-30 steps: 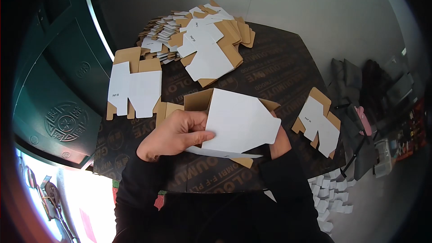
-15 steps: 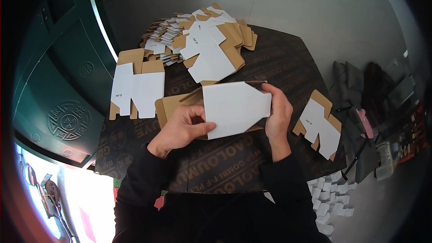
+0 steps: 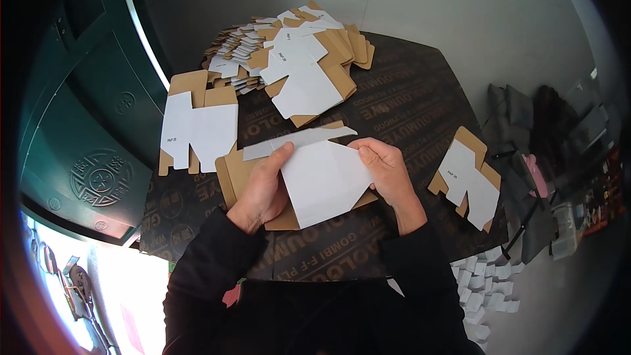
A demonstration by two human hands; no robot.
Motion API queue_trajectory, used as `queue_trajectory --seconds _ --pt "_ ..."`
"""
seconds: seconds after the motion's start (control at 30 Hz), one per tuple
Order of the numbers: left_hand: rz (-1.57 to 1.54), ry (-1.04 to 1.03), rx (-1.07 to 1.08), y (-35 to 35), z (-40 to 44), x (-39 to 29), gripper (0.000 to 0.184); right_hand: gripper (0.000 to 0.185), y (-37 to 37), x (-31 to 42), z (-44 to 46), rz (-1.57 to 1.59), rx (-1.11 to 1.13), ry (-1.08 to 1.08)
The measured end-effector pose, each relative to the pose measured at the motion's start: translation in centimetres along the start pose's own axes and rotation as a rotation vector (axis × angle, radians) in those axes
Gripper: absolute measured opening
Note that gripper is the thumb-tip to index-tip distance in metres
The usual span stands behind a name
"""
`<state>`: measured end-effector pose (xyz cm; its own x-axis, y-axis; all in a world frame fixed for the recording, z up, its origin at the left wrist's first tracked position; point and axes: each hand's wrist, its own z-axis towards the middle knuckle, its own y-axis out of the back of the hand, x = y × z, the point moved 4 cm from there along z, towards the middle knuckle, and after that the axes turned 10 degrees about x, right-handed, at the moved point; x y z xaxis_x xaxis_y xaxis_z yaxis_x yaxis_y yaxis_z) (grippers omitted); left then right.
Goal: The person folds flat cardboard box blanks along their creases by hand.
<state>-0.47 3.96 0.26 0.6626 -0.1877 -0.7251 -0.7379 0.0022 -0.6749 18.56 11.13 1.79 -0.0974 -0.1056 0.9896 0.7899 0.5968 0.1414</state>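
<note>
Between my hands is a partly folded cardboard box [image 3: 327,181], white on one face and brown on the other. My left hand [image 3: 264,184] grips its left side, thumb lying on the white panel near the upper edge. My right hand [image 3: 389,174] pinches the tapered flap at the right end. A narrow white side panel stands up along the far edge, and brown flaps stick out at the left and below. The fingers of my left hand are partly hidden behind the cardboard.
A big pile of flat box blanks [image 3: 299,69] lies at the back of the dark table [image 3: 420,85]. One flat blank [image 3: 200,125] rests at the left, another [image 3: 468,181] at the right. Many small white boxes [image 3: 486,283] lie on the floor at the right. A green door [image 3: 85,118] borders the left.
The box has tilted and come nearer to me, and its far side panel now shows. My left thumb has moved up along the panel; my right hand has shifted from the end's edge to a pinch.
</note>
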Motion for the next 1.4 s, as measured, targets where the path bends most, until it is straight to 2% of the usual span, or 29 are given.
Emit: queue_trajectory --seconds 0.2,0.33,0.53,0.7,0.83,0.87,1.0,1.03,1.17,1.33,1.4 --pt "0.042 -0.146 0.054 0.3 -0.2 0.5 0.052 0.021 -0.1 0.1 0.2 -0.120 -0.167 0.113" --pt "0.103 -0.152 0.017 0.4 -0.3 0.8 0.043 0.014 0.6 0.0 0.0 -0.250 -0.439 0.202" --pt "0.162 -0.175 0.102 -0.1 -0.3 0.5 0.035 0.013 -1.2 -0.1 -0.3 -0.355 -0.392 0.215" --pt "0.330 -0.156 0.147 -0.3 -0.5 0.8 0.043 0.012 -2.3 -1.0 0.2 -0.382 -0.273 0.286" --pt "0.338 -0.181 0.177 -0.5 -0.4 0.4 0.031 0.014 -3.0 -0.3 0.2 -0.572 -0.262 0.587" --pt "0.336 -0.183 0.175 -0.5 -0.4 0.5 0.031 0.014 -3.0 0.0 0.1 -0.573 -0.258 0.587" --pt "0.417 -0.145 0.193 -0.6 -0.2 0.7 0.030 0.020 -3.7 0.3 -0.5 -0.522 0.206 0.110" --pt "0.417 -0.142 0.194 -0.6 -0.1 0.8 0.030 0.020 -3.7 0.1 -0.6 -0.521 0.204 0.108" --pt "0.637 -0.164 0.162 -0.4 0.5 0.5 0.030 0.019 -4.0 -1.0 -0.4 -0.115 0.207 0.079" --pt "0.704 -0.161 0.090 -0.5 0.4 0.5 0.034 0.016 -4.8 -1.1 -0.4 -0.028 0.053 0.130" --pt "0.708 -0.146 0.125 -0.3 0.4 0.8 0.033 0.015 -4.8 -1.1 -0.5 -0.048 -0.003 0.140"
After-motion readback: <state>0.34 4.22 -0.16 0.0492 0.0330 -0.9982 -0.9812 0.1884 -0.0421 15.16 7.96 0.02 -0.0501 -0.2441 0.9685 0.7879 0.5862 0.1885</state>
